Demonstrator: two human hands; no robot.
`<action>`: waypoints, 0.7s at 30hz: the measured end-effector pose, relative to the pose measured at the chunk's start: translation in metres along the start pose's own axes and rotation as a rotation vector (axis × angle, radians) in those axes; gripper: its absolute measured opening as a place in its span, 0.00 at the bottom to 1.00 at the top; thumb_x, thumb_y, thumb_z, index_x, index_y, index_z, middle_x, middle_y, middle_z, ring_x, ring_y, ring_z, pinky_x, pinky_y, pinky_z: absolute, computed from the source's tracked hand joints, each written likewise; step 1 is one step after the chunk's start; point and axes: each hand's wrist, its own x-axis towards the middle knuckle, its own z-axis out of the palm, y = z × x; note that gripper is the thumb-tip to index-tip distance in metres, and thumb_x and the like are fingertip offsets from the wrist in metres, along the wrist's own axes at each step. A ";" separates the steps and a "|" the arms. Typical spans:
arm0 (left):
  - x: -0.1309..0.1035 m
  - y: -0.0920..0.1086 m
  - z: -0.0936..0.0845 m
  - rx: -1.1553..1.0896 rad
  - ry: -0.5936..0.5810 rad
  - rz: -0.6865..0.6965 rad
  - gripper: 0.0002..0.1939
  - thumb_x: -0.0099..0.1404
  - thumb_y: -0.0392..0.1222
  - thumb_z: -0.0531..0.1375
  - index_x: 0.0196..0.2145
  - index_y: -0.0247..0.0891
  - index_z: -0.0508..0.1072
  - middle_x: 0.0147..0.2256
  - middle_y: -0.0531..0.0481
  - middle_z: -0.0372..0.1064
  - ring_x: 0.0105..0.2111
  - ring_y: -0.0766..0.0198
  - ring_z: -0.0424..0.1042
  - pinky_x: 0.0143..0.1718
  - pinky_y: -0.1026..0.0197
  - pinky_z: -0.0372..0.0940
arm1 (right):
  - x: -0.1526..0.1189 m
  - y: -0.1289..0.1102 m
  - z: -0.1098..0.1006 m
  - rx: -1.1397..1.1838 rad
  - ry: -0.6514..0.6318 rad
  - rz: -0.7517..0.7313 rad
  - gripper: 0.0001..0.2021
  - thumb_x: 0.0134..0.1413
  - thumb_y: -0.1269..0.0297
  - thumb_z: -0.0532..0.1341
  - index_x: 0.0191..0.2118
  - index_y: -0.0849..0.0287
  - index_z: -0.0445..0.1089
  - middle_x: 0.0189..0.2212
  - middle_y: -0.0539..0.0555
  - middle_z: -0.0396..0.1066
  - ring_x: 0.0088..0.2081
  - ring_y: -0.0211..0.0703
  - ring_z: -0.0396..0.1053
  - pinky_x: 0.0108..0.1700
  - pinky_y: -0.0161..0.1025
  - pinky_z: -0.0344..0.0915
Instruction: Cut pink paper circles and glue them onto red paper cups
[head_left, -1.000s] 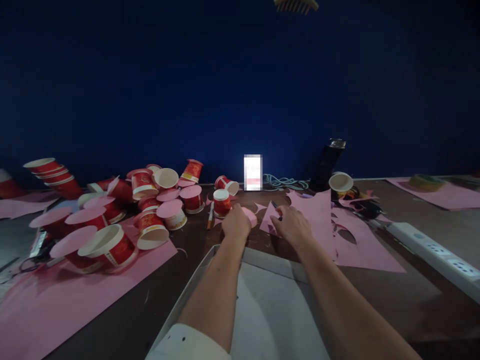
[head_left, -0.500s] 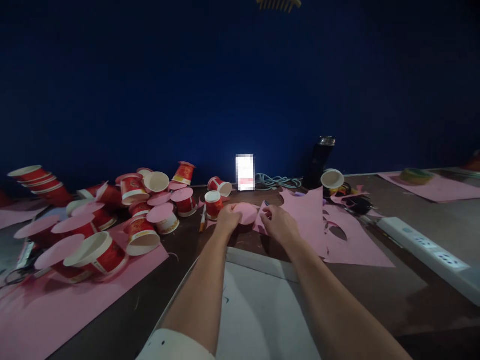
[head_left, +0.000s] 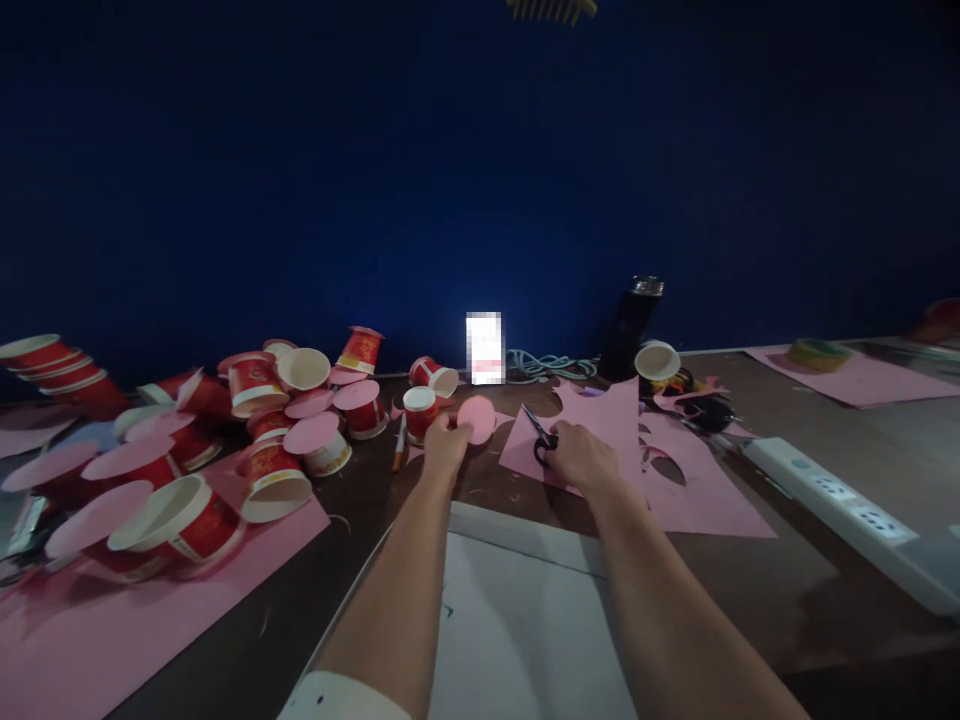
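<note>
Pinched in my left hand point(head_left: 447, 447) is a round pink paper disc point(head_left: 477, 420), held by its left edge with its flat face toward me. My right hand point(head_left: 581, 455) has its fingers closed at the black handles of a pair of scissors point(head_left: 541, 436). The scissors rest low over a cut pink paper sheet point(head_left: 604, 416), blades pointing up and left, away from me. Just left of my left hand stands a red paper cup point(head_left: 420, 411), with another red cup point(head_left: 433, 377) lying on its side behind it.
Many red paper cups, several topped with pink discs point(head_left: 312, 433), crowd the left. A lit phone point(head_left: 485, 348) stands against the dark wall. At right are a dark bottle point(head_left: 631, 325), a power strip point(head_left: 840, 520) and tape point(head_left: 819, 354). A white board point(head_left: 517, 630) lies nearest me.
The pink disc has come away from the sheet and tilted up in my left hand. My right hand has moved slightly right and down, so the scissors now show over the sheet.
</note>
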 end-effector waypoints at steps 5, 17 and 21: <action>0.001 0.000 0.001 -0.306 -0.040 -0.095 0.10 0.48 0.39 0.62 0.31 0.34 0.73 0.22 0.53 0.68 0.19 0.71 0.61 0.22 0.67 0.57 | 0.005 -0.002 0.003 0.142 0.046 -0.017 0.16 0.46 0.60 0.60 0.42 0.59 0.71 0.38 0.60 0.74 0.42 0.53 0.71 0.39 0.42 0.63; 0.001 0.014 -0.002 -0.811 -0.076 -0.101 0.17 0.41 0.43 0.68 0.27 0.35 0.67 0.19 0.60 0.60 0.19 0.76 0.59 0.22 0.71 0.53 | -0.019 -0.028 -0.013 1.646 -0.539 -0.232 0.21 0.45 0.59 0.68 0.47 0.56 0.69 0.39 0.55 0.73 0.30 0.34 0.68 0.26 0.28 0.60; 0.003 0.014 -0.003 -0.855 -0.027 -0.106 0.18 0.42 0.43 0.68 0.28 0.35 0.67 0.20 0.59 0.62 0.21 0.75 0.61 0.24 0.70 0.55 | -0.023 -0.032 -0.013 1.677 -0.561 -0.184 0.25 0.44 0.60 0.69 0.51 0.52 0.68 0.39 0.51 0.72 0.37 0.36 0.70 0.40 0.34 0.67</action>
